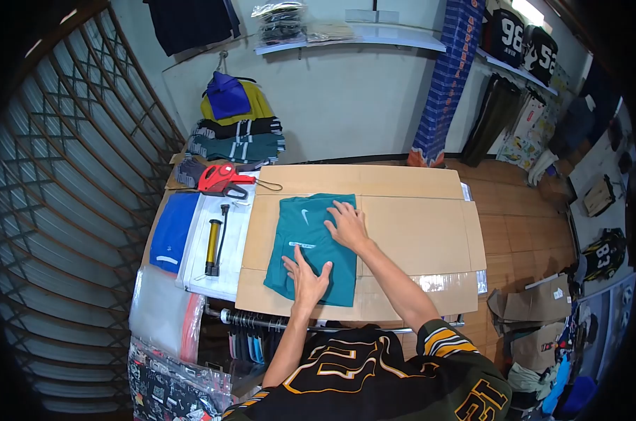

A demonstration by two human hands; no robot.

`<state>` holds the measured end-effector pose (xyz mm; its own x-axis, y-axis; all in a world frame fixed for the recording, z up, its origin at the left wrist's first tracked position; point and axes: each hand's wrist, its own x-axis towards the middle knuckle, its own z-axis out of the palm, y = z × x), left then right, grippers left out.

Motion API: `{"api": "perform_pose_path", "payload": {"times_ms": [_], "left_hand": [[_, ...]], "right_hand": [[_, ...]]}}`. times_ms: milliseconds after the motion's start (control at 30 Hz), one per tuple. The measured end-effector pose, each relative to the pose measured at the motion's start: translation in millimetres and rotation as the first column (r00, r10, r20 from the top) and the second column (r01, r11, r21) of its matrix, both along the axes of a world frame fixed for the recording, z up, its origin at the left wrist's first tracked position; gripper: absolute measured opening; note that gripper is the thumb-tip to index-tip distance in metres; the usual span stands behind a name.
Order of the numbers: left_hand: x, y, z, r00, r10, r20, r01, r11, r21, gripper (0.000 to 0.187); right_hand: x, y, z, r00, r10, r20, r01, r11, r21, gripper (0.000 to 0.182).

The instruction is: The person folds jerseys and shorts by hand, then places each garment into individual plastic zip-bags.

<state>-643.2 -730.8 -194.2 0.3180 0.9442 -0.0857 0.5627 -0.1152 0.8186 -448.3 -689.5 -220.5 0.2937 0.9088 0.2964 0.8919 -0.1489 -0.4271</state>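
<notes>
A folded teal garment (279, 252) with a white swoosh and a small white strip of print lies flat on a flattened cardboard sheet (416, 231). My left hand (308, 282) rests over its lower middle, fingers apart, the index finger close to the printed strip. Near the upper right edge of the cloth, my right hand (347, 226) lies with its fingers spread. Neither hand grips anything that I can see. Parts of the garment are covered by both hands.
Left of the cardboard are a red tool (223, 180) with a cord, a yellow hand pump (212, 245) and a folded blue garment (174, 228). Stacked clothes (237, 137) stand behind. A metal rail (262, 322) with hangers runs below the front edge.
</notes>
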Motion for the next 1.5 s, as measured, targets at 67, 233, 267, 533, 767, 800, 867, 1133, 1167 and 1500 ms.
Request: {"api": "perform_pose_path", "payload": {"times_ms": [67,233,267,533,767,800,867,1133,1167,1500], "left_hand": [[0.9,11.7,1.5,0.999,0.001,-0.047,-0.002,1.0,-0.009,0.106],[7.8,58.0,-5.6,1.0,-0.012,-0.01,0.012,1.0,0.028,0.107],[11.2,67.2,-3.9,0.998,-0.042,-0.05,0.045,0.998,0.049,0.107],[50.4,105.2,-14.7,0.885,-0.257,-0.388,0.35,0.918,0.189,0.113],[53.7,103.3,-22.4,0.78,-0.314,-0.541,0.514,0.815,0.268,0.118],[53.9,103.7,-22.9,0.776,-0.318,-0.545,0.519,0.813,0.264,0.118],[53.8,103.3,-23.8,0.756,-0.34,-0.559,0.556,0.785,0.275,0.12],[59.3,97.6,-25.3,0.753,-0.355,-0.554,0.572,0.769,0.285,0.122],[59.7,96.9,-25.0,0.751,-0.354,-0.558,0.572,0.77,0.282,0.122],[51.4,91.9,-15.6,0.829,-0.342,-0.443,0.505,0.797,0.331,0.116]], "right_hand": [[-3.0,-8.4,1.3,0.999,-0.035,0.034,0.035,0.999,-0.014,0.046],[-15.7,-45.2,5.7,0.962,-0.208,0.177,0.21,0.978,0.007,0.056],[-20.0,-55.1,11.8,0.96,-0.228,0.163,0.236,0.971,-0.027,0.059],[-8.3,-132.7,21.0,0.923,-0.298,-0.244,0.319,0.947,0.047,0.051],[42.1,-222.5,-9.9,0.787,-0.606,-0.117,0.615,0.785,0.069,0.047],[43.1,-226.4,-8.8,0.78,-0.625,-0.008,0.624,0.778,0.066,0.049],[42.3,-227.4,-7.7,0.783,-0.621,-0.011,0.621,0.783,0.004,0.051],[43.6,-218.9,-7.4,0.785,-0.619,0.031,0.619,0.782,-0.075,0.057],[43.4,-218.9,-6.5,0.785,-0.619,0.029,0.619,0.78,-0.085,0.057],[43.6,-218.4,-5.8,0.787,-0.616,0.038,0.616,0.779,-0.119,0.058]]}}
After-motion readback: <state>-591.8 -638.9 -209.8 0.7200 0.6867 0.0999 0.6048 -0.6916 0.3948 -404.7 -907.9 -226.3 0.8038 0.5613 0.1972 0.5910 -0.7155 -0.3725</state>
